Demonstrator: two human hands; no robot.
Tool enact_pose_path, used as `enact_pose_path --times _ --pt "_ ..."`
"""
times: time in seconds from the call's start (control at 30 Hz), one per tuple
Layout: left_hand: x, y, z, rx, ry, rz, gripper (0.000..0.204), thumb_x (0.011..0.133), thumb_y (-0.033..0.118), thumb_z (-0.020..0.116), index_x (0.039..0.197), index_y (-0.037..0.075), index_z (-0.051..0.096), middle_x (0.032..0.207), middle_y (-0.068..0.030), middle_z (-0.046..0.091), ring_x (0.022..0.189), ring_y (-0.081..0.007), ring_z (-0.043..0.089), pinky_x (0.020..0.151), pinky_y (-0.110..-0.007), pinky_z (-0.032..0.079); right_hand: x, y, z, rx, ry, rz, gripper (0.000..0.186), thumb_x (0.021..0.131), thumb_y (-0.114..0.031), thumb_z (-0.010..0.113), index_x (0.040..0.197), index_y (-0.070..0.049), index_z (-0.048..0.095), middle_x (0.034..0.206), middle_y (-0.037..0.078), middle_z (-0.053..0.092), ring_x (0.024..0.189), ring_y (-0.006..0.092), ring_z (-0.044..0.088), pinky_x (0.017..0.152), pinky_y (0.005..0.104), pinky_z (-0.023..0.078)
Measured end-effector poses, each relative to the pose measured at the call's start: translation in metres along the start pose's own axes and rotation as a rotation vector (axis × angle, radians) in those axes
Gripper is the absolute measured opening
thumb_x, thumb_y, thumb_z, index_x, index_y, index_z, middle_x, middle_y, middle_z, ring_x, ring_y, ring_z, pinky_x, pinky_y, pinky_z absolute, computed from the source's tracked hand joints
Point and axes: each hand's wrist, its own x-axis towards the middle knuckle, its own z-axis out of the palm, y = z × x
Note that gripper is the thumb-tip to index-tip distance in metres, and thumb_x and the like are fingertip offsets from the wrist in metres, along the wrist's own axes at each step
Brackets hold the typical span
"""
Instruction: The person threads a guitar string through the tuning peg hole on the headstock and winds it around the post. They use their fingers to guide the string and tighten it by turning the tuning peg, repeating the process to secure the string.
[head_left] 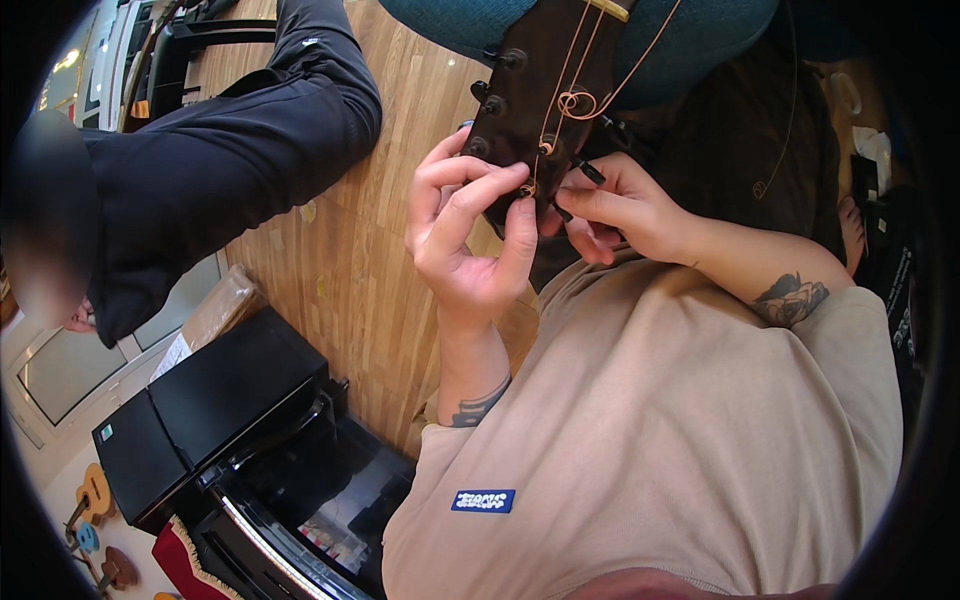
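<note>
A dark guitar headstock [530,75] points toward me at the top middle, with black tuning pegs along both sides. Copper-coloured guitar strings [572,60] run from the pale nut [607,9] down to the posts; one of them has a loose loop above the headstock. My left hand [465,225] has thumb and index finger closed around the string at the post nearest me, where it winds in a small coil. On the headstock's right edge, my right hand [620,210] pinches a black tuning peg [563,212], partly hidden by the fingers.
Blue fabric [690,45] lies beneath the headstock. A loose coiled string end [760,188] hangs at the right. Someone in dark clothes [230,170] is at the left, over a wooden floor [340,250]. A glossy black piano-like cabinet [230,400] stands lower left, near small guitars [95,492].
</note>
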Motion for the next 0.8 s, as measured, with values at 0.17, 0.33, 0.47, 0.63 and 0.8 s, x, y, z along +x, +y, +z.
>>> enact_pose_path --times 0.17,0.33,0.47,0.63,0.8 --pt "-0.004 -0.006 0.002 -0.022 0.011 0.009 0.018 0.076 0.001 0.076 0.093 0.004 0.072 0.094 -0.0111 0.06 0.104 -0.0367 0.064 0.1 -0.053 0.051 0.001 -0.005 -0.005 0.043 -0.041 0.048 0.029 0.095 -0.027 0.071 0.082 -0.002 0.069 0.058 0.002 0.061 0.048 0.0051 0.054 0.046 0.0196 0.036" --pt "-0.004 -0.01 0.002 -0.006 0.005 0.046 0.019 0.076 0.003 0.077 0.094 0.004 0.071 0.094 -0.0114 0.059 0.105 -0.0377 0.064 0.1 -0.053 0.051 0.004 0.014 -0.005 -0.578 0.213 -0.526 0.022 0.08 -0.016 0.085 0.077 -0.001 0.068 0.053 0.001 0.057 0.044 0.0082 0.054 0.042 0.0236 0.039" --pt "-0.004 0.0 0.006 -0.095 0.048 -0.063 0.02 0.076 0.001 0.077 0.096 0.004 0.073 0.094 -0.0109 0.058 0.109 -0.0384 0.062 0.099 -0.053 0.051 0.007 0.019 -0.002 -0.991 0.369 -1.027 0.019 0.071 -0.009 0.087 0.076 -0.002 0.069 0.048 0.002 0.051 0.038 0.0144 0.051 0.038 0.0275 0.04" --pt "-0.004 -0.004 -0.001 -0.07 0.0 0.029 0.02 0.076 -0.002 0.076 0.095 0.001 0.075 0.094 -0.0095 0.057 0.1 -0.0285 0.061 0.107 -0.054 0.045 0.007 0.009 -0.009 -1.321 0.287 -1.374 0.024 0.068 -0.003 0.085 0.089 0.002 0.074 0.053 0.002 0.052 0.039 0.015 0.049 0.038 0.0273 0.037" --pt "-0.006 -0.004 -0.002 -0.081 0.025 0.012 0.024 0.075 -0.004 0.077 0.099 0.001 0.075 0.095 -0.0088 0.057 0.099 -0.0282 0.061 0.107 -0.054 0.045 0.001 0.005 -0.005 -1.147 0.254 -1.177 0.022 0.074 -0.003 0.082 0.094 0.003 0.076 0.051 0.001 0.052 0.039 0.012 0.046 0.039 0.0251 0.035"
